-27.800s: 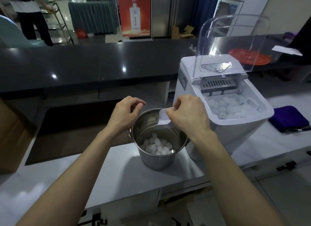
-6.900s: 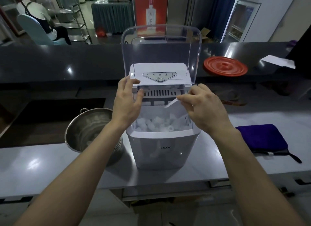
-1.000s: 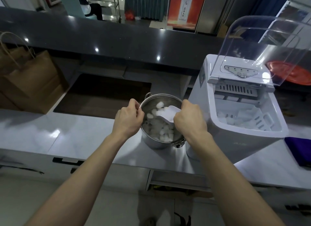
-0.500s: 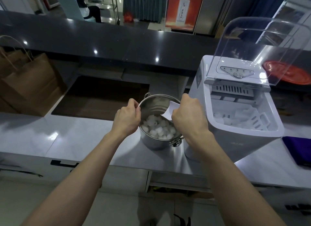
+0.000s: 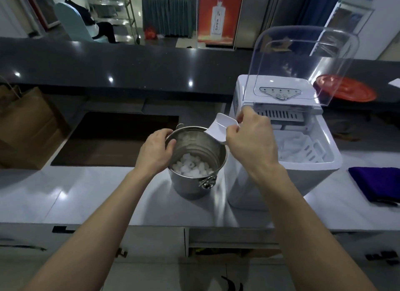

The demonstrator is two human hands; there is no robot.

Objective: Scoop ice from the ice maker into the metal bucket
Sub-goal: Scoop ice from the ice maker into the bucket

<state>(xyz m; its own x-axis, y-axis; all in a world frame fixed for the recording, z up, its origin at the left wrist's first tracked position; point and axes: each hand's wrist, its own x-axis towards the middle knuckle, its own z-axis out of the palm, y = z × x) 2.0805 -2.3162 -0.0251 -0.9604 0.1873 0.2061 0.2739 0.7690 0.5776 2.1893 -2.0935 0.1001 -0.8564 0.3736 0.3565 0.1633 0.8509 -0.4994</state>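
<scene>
Head view, first speaker: Why is the left hand on the bucket at all?

Second speaker: To steady it, I'd say. Its fingers curl over the rim at nine o'clock, so the bucket cannot skid on the smooth counter while ice drops in.

First speaker: And the right hand?

Second speaker: It grips the white scoop, fingers and thumb closed round the rear end, with the handle hidden inside the hand. The scoop hangs over the rim at about one o'clock, its mouth tilted down toward the bucket, and it looks empty.

First speaker: Where does the ice sit?

Second speaker: A heap covers the bucket's bottom, well below the rim. More lies in the basket of the ice maker, mostly on its nine o'clock side, though it seems thin.

First speaker: Why is the bucket parked so close?

Second speaker: The ice maker stands just beside it at three o'clock, so each trip is short and little can spill between them. The clear lid is propped upright at the machine's twelve o'clock, out of the scoop's path.

First speaker: Next move?

Second speaker: Probably a swing of the scoop to three o'clock for a fresh load. The purple cloth beyond the machine is handy for drips.
</scene>
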